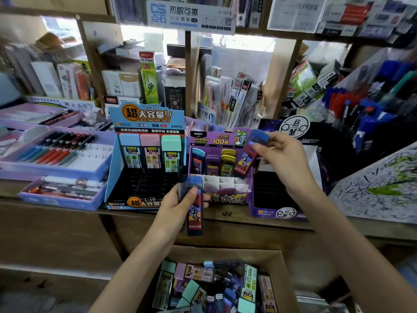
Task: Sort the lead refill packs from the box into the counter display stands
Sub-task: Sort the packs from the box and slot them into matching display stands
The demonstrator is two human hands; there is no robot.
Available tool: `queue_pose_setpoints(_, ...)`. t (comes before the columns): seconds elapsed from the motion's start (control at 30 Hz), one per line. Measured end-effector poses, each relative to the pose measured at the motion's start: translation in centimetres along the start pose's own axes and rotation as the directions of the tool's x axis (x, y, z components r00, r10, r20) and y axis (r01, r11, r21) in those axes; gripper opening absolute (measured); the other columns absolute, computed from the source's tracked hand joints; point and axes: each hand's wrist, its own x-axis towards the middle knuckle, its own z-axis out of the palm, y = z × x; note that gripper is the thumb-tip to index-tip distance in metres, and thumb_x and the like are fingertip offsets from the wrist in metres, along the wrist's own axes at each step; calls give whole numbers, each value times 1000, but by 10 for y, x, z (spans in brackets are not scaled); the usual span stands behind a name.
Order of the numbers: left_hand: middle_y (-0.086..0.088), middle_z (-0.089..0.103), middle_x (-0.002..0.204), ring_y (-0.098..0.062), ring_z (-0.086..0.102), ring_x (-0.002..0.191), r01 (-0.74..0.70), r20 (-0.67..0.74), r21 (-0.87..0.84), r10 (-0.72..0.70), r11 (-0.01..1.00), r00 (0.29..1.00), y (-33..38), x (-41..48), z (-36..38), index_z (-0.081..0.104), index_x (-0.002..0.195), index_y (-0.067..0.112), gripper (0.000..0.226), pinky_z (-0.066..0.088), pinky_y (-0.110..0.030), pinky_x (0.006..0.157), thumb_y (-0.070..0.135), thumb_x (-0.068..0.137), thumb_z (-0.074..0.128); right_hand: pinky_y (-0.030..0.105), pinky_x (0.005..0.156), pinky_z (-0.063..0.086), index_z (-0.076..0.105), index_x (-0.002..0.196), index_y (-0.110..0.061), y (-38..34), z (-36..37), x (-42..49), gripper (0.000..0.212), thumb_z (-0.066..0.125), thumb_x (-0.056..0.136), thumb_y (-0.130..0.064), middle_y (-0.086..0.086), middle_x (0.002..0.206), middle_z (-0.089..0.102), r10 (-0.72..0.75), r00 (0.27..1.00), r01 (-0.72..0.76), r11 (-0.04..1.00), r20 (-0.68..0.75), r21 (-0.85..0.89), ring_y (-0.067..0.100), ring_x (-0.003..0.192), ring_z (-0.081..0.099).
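Your right grip [282,159] pinched a blue-capped pack [248,157] tilted just above the purple stand [225,197], so it wanted squaring upright over a free slot before release, while your left grip [180,204] clamped a second pack [195,208].

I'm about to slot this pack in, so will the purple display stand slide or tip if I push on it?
The purple display stand looks like thin card holding only a few packs, so it is probably light and may slide. Tipping seems unlikely: its base sits wide and low. Its white dividers could bend.
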Motion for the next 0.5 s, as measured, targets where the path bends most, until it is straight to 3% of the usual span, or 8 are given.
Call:
queue_pose_setpoints(0.1, 1, 75, 81, -11, 71, 75, 1, 5, 0, -1, 1000, 1000, 0, -1, 3, 59, 102, 18, 14, 54, -19, 62, 15, 96, 47, 19, 70, 53, 61, 82, -30, 8, -6, 11, 20, 68, 83, -12, -2, 85, 67, -94, 994, 90, 994, -50, -69, 1, 73, 63)
queue_pose_setpoints(0.27, -1, 75, 87, -13, 71, 81, 21, 4, 14, -21, 1000, 1000, 0, -3, 4, 58, 106, 19, 15, 54, -20, 65, 17, 96, 47, 23, 76, 51, 64, 90, -23, 33, 3, 17, 13, 68, 83, -13, -5, 83, 67, -168, 986, 166, 956, 13, -241, 15, 78, 63)
queue_pose_setpoints(0.37, 0, 75, 86, -12, 71, 79, 21, 0, 14, -21, 1000, 1000, 1, -4, 4, 58, 105, 19, 14, 54, -18, 62, 17, 96, 47, 36, 76, 50, 62, 102, -19, 48, 9, 20, 18, 68, 85, -21, 2, 90, 67, -196, 976, 216, 842, 93, -495, 20, 83, 60)
queue_pose_setpoints(0.5, 0, 75, 87, -11, 71, 80, 28, 3, 17, -28, 999, 1000, 2, -5, 6, 58, 105, 20, 14, 54, -17, 61, 18, 96, 48, 30, 67, 40, 58, 104, -23, 56, 12, 20, 22, 66, 85, -27, 0, 88, 56, -231, 961, 272, 700, 151, -660, 20, 84, 53)
